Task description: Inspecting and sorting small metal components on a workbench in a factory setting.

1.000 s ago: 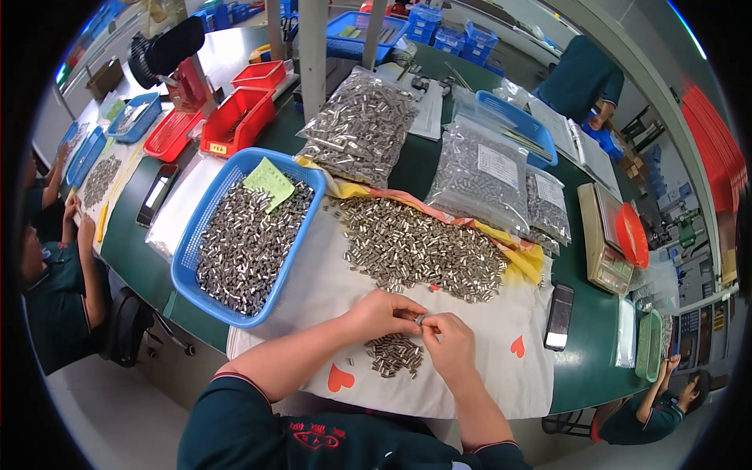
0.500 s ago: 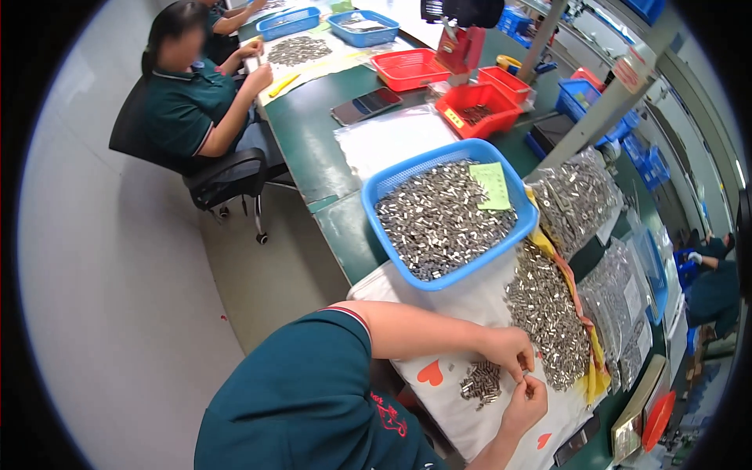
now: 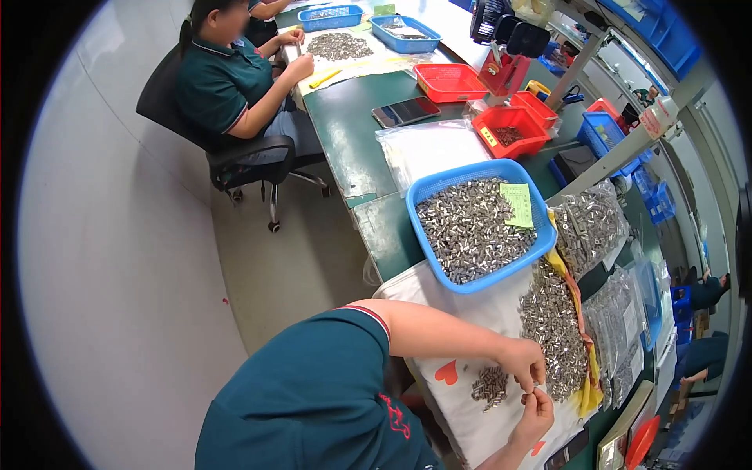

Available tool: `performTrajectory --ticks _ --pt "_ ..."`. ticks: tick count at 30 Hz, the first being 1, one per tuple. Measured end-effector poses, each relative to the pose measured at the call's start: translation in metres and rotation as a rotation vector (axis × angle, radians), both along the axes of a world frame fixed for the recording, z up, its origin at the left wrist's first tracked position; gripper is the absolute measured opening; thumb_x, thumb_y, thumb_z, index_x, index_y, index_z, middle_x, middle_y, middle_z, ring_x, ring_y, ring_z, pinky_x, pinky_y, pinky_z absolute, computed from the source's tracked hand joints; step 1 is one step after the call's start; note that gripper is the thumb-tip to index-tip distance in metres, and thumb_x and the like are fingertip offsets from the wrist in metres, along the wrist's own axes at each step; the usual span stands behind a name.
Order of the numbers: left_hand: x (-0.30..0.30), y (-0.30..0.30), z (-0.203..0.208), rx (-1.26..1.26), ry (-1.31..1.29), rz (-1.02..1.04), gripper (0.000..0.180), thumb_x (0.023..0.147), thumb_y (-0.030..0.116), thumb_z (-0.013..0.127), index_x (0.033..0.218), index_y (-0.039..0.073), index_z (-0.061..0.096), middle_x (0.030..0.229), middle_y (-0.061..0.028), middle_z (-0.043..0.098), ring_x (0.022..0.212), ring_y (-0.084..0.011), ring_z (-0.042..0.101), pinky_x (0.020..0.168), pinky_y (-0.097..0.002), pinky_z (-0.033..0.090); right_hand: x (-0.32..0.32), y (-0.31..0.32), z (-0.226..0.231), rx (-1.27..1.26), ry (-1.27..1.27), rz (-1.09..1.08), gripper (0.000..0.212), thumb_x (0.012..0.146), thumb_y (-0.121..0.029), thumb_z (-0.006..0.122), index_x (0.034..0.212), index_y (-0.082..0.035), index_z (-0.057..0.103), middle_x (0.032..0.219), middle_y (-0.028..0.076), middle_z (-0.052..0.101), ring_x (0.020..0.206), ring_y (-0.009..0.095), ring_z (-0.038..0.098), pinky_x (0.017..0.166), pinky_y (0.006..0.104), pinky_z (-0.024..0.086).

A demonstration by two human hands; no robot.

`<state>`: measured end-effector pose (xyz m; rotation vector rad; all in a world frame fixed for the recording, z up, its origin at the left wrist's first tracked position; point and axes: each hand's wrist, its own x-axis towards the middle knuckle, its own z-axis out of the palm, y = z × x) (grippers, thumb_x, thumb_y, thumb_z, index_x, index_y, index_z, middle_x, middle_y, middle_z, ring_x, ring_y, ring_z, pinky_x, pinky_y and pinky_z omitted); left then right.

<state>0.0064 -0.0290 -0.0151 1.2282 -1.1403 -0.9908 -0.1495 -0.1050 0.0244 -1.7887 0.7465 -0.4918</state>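
Note:
My left hand (image 3: 522, 360) is closed in a pinch above the cloth, its fingertips meeting those of my right hand (image 3: 536, 415). My right hand is also pinched, just below it. A small metal piece seems to sit between the fingertips, mostly hidden by them. Beside my hands, a small pile of short metal cylinders (image 3: 489, 387) lies on the white cloth (image 3: 439, 345) printed with red hearts. A larger heap of similar cylinders (image 3: 554, 329) spreads just beyond my hands. The blue plastic basket (image 3: 419, 223) farther off is filled with more of them, with a green paper slip (image 3: 517, 205) on top.
Clear bags of metal parts (image 3: 591, 223) line the right side. Red trays (image 3: 513, 129), a phone (image 3: 406, 112) and white plastic sheeting (image 3: 431, 149) are farther up the green table (image 3: 345, 149). A co-worker (image 3: 235, 86) sits at the far left, handling small parts.
The view has turned, so the scene sits farther right in the picture. My hands stay together in a pinch over the cloth, fingers slightly rearranged.

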Motion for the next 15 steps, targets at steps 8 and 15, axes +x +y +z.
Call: performTrajectory --ticks 8,15 --pt "-0.026 0.012 0.012 0.097 -0.006 -0.059 0.031 0.063 0.013 0.071 0.092 0.004 0.065 0.079 -0.0053 0.064 0.072 -0.0125 0.060 0.065 -0.0239 0.047 -0.020 -0.018 -0.012 0.194 0.038 0.115 0.009 0.075 0.001 0.059 0.079 0.000 0.050 0.068 0.002 0.051 0.058 0.008 0.046 0.054 0.0187 0.038" --pt "-0.046 0.012 0.024 0.016 -0.425 -0.006 0.032 0.062 0.017 0.071 0.090 0.004 0.064 0.083 -0.0082 0.064 0.075 -0.0167 0.061 0.067 -0.0278 0.047 -0.048 -0.021 -0.029 0.097 -0.039 -0.040 0.004 0.079 -0.006 0.054 0.079 -0.002 0.052 0.067 0.001 0.050 0.058 0.007 0.044 0.053 0.0184 0.036"
